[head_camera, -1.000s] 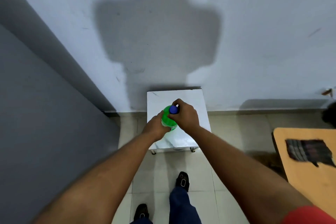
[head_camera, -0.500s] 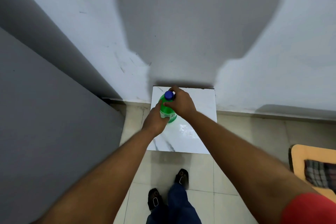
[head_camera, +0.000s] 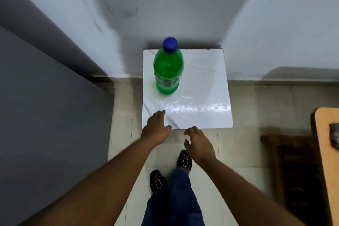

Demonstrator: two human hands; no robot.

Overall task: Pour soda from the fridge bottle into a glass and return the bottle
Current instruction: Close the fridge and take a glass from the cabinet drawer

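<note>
A green soda bottle [head_camera: 167,71] with a blue cap stands upright on the left half of a small white marble-look table [head_camera: 203,97] against the wall. My left hand [head_camera: 156,127] hovers over the table's near left corner, fingers apart and holding nothing. My right hand [head_camera: 199,143] is just in front of the table's near edge, also open and empty. Both hands are well short of the bottle. No glass is in view.
A tall grey surface [head_camera: 45,115] fills the left side. A wooden table edge [head_camera: 326,152] and a dark wooden piece [head_camera: 293,170] sit at the right. My feet in black sandals [head_camera: 184,159] stand on the tiled floor.
Both hands have let go of the bottle and its cap and drawn back toward me. The bottle now stands alone on the table.
</note>
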